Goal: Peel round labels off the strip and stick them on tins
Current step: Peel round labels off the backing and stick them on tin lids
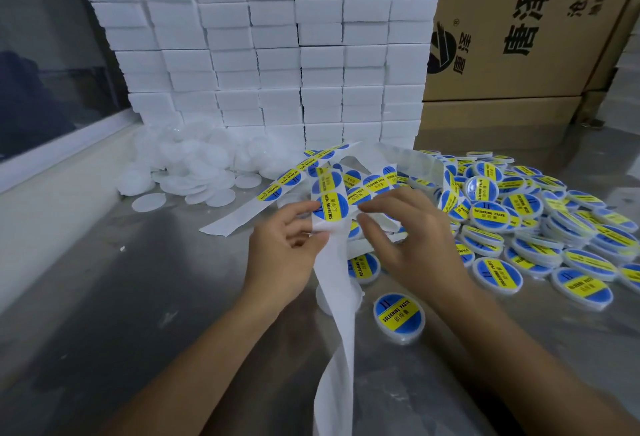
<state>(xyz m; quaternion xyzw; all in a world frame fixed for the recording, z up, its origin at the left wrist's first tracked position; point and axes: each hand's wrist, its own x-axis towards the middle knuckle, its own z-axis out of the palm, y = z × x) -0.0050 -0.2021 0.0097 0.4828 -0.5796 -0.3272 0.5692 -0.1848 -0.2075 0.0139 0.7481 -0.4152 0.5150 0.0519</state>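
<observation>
While left hand (287,248) fingers pinch strip (334,262), right hand (405,241) fingers pinch label (330,207) edge (bare table (156,297) leftward)

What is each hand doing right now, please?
Left hand: pinching the label strip just below a round label.
Right hand: fingers curled at the label's edge; a grip cannot be told.

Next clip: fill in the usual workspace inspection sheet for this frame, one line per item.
Surface: grey metal table, scuffed.
Job's things: label strip held up; labelled tins piled right; one labelled tin apart; plain white tins heaped left.
Clutter: spent backing paper trailing down.
Grippers: left hand pinches the strip; right hand reaches its label edge.
Cables: nothing seen.
Surroundings: white boxes stacked behind; cardboard cartons right.
</observation>
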